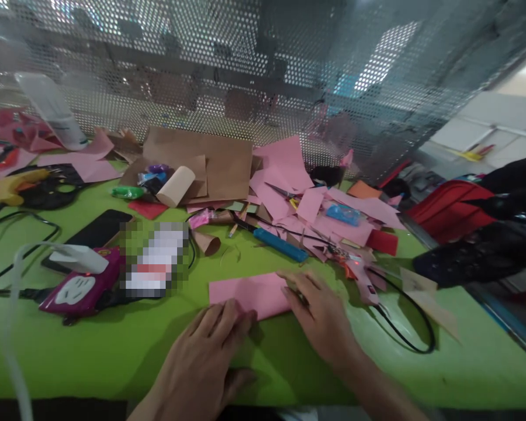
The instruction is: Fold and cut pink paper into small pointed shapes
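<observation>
A pink folded paper (245, 287) lies on the green table in front of me. My left hand (210, 351) presses its curled fingers on the paper's near left edge, holding it against the table, the thumb apart below. At the right end, my right hand (322, 310) has the paper between thumb and fingers; some fingertips are hidden. Just right of that hand rests a pink glue gun (362, 280) with a black cord. A blue-handled cutter (280, 244) lies beyond the paper.
Pink paper scraps (280, 169), scissors (284, 193) and a brown cardboard sheet (228, 164) crowd the back, by a perforated metal screen (201, 70). To the left are a purple power strip (79, 289), a lit phone (158, 257), a dark phone (99, 231) and a yellow glue gun (13, 186).
</observation>
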The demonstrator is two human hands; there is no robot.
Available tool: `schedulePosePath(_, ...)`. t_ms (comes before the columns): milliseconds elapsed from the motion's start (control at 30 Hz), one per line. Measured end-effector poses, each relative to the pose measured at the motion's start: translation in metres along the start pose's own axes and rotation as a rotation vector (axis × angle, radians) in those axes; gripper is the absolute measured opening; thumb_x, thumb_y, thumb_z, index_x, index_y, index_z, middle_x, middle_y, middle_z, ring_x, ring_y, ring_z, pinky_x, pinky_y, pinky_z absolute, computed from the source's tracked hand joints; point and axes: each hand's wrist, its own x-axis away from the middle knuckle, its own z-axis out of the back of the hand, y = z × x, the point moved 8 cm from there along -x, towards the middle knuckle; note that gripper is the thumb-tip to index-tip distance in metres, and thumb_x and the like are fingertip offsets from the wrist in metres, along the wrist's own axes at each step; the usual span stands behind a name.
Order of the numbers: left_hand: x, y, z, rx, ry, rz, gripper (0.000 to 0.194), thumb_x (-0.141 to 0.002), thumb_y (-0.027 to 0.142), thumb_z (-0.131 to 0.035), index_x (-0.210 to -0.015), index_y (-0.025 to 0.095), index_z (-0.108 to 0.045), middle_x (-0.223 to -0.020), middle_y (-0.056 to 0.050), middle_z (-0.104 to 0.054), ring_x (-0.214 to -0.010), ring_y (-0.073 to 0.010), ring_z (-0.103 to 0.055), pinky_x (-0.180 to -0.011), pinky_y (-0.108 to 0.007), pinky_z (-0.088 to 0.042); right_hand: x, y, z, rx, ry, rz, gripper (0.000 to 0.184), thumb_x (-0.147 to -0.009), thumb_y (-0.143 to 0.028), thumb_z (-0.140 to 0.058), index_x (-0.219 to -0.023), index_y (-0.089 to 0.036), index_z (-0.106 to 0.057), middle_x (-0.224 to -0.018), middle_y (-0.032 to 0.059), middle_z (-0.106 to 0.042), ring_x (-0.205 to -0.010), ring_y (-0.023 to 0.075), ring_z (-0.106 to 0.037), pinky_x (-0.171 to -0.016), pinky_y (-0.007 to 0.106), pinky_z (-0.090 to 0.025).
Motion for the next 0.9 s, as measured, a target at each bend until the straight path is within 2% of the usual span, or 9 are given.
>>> schedulePosePath(100, 0.001, 0.002, 0.0, -0.002, 0.016, -0.017, 0.068, -0.08, 0.055, -0.066, -0.132, 0.014, -0.056, -0.134, -0.016, -0.06, -0.119, -0.0336, -0.056, -0.093, -0.046, -0.054, 0.019, -0.034, 0.008, 0.027, 0.04, 0.176, 0.036, -0.1, -0.028, -0.043, -0.134, -0.024, -0.054, -0.118, 0.0098, -0.066, -0.108, 0.026, -0.059, -0.091, 0.044, -0.047)
schedulePosePath(200, 0.004, 0.004, 0.001, -0.042, 0.068, -0.034, 0.06, -0.08, 0.051, -0.066, -0.125, 0.011, -0.061, -0.133, -0.018, -0.06, -0.119, -0.0336, -0.057, -0.093, -0.045, -0.055, 0.045, -0.069, -0.022, 0.041, -0.197, 0.376, 0.06, -0.096, -0.04, -0.05, -0.149, -0.018, -0.035, -0.145, 0.0102, -0.052, -0.13, 0.0273, -0.048, -0.107, 0.045, -0.039)
schedulePosePath(267, 0.006, 0.004, -0.001, -0.061, 0.085, -0.033, 0.056, -0.08, 0.049, -0.066, -0.124, 0.013, -0.062, -0.135, -0.016, -0.06, -0.118, -0.0326, -0.058, -0.088, -0.042, -0.057, 0.058, -0.076, -0.036, 0.092, -0.244, 0.422, 0.073, -0.094, -0.045, -0.052, -0.154, -0.013, -0.025, -0.154, 0.0113, -0.04, -0.139, 0.0289, -0.038, -0.113, 0.046, -0.034)
schedulePosePath(333, 0.009, 0.002, -0.001, -0.072, 0.094, -0.033, 0.058, -0.081, 0.049, -0.065, -0.128, 0.015, -0.059, -0.137, -0.013, -0.059, -0.117, -0.0318, -0.059, -0.085, -0.041, -0.057, 0.065, -0.067, -0.044, 0.145, -0.265, 0.382, 0.077, -0.094, -0.046, -0.051, -0.155, -0.013, -0.018, -0.158, 0.0111, -0.032, -0.143, 0.029, -0.033, -0.115, 0.048, -0.031)
schedulePosePath(400, 0.012, 0.001, 0.001, -0.083, 0.108, -0.064, 0.063, -0.082, 0.048, -0.064, -0.135, 0.015, -0.053, -0.139, -0.011, -0.058, -0.118, -0.0305, -0.059, -0.088, -0.042, -0.055, 0.069, -0.051, -0.043, 0.189, -0.285, 0.312, 0.075, -0.095, -0.044, -0.049, -0.156, -0.017, -0.015, -0.159, 0.0087, -0.029, -0.143, 0.0278, -0.033, -0.115, 0.05, -0.03)
schedulePosePath(533, 0.022, -0.004, 0.008, -0.153, 0.147, -0.13, 0.066, -0.087, 0.046, -0.057, -0.143, 0.016, -0.043, -0.146, -0.006, -0.051, -0.126, -0.026, -0.054, -0.1, -0.041, -0.045, 0.072, -0.022, -0.027, 0.241, -0.288, 0.23, 0.068, -0.098, -0.039, -0.046, -0.156, -0.024, -0.013, -0.159, 0.0054, -0.03, -0.142, 0.0265, -0.036, -0.113, 0.054, -0.031)
schedulePosePath(700, 0.039, -0.015, 0.018, -0.259, 0.218, -0.116, 0.062, -0.086, 0.044, -0.054, -0.142, 0.018, -0.046, -0.146, -0.001, -0.051, -0.128, -0.023, -0.052, -0.101, -0.038, -0.038, 0.075, -0.011, -0.022, 0.268, -0.278, 0.219, 0.069, -0.097, -0.036, -0.048, -0.156, -0.027, -0.013, -0.157, 0.0057, -0.034, -0.139, 0.0273, -0.04, -0.111, 0.057, -0.03)
schedulePosePath(800, 0.045, -0.017, 0.018, -0.27, 0.241, -0.116, 0.059, -0.086, 0.041, -0.053, -0.14, 0.019, -0.049, -0.142, 0.0, -0.055, -0.125, -0.0206, -0.055, -0.102, -0.034, -0.038, 0.072, -0.009, -0.022, 0.277, -0.232, 0.256, 0.066, -0.095, -0.032, -0.05, -0.154, -0.028, -0.02, -0.153, 0.0064, -0.042, -0.133, 0.0279, -0.049, -0.106, 0.056, -0.037)
schedulePosePath(900, 0.045, -0.017, 0.017, -0.225, 0.254, -0.093, 0.056, -0.084, 0.034, -0.055, -0.138, 0.02, -0.05, -0.14, 0.001, -0.058, -0.125, -0.02, -0.056, -0.104, -0.033, -0.04, 0.052, -0.006, -0.014, 0.239, -0.151, 0.265, 0.052, -0.095, -0.03, -0.052, -0.146, -0.027, -0.04, -0.139, 0.0076, -0.059, -0.117, 0.0273, -0.061, -0.094, 0.05, -0.048)
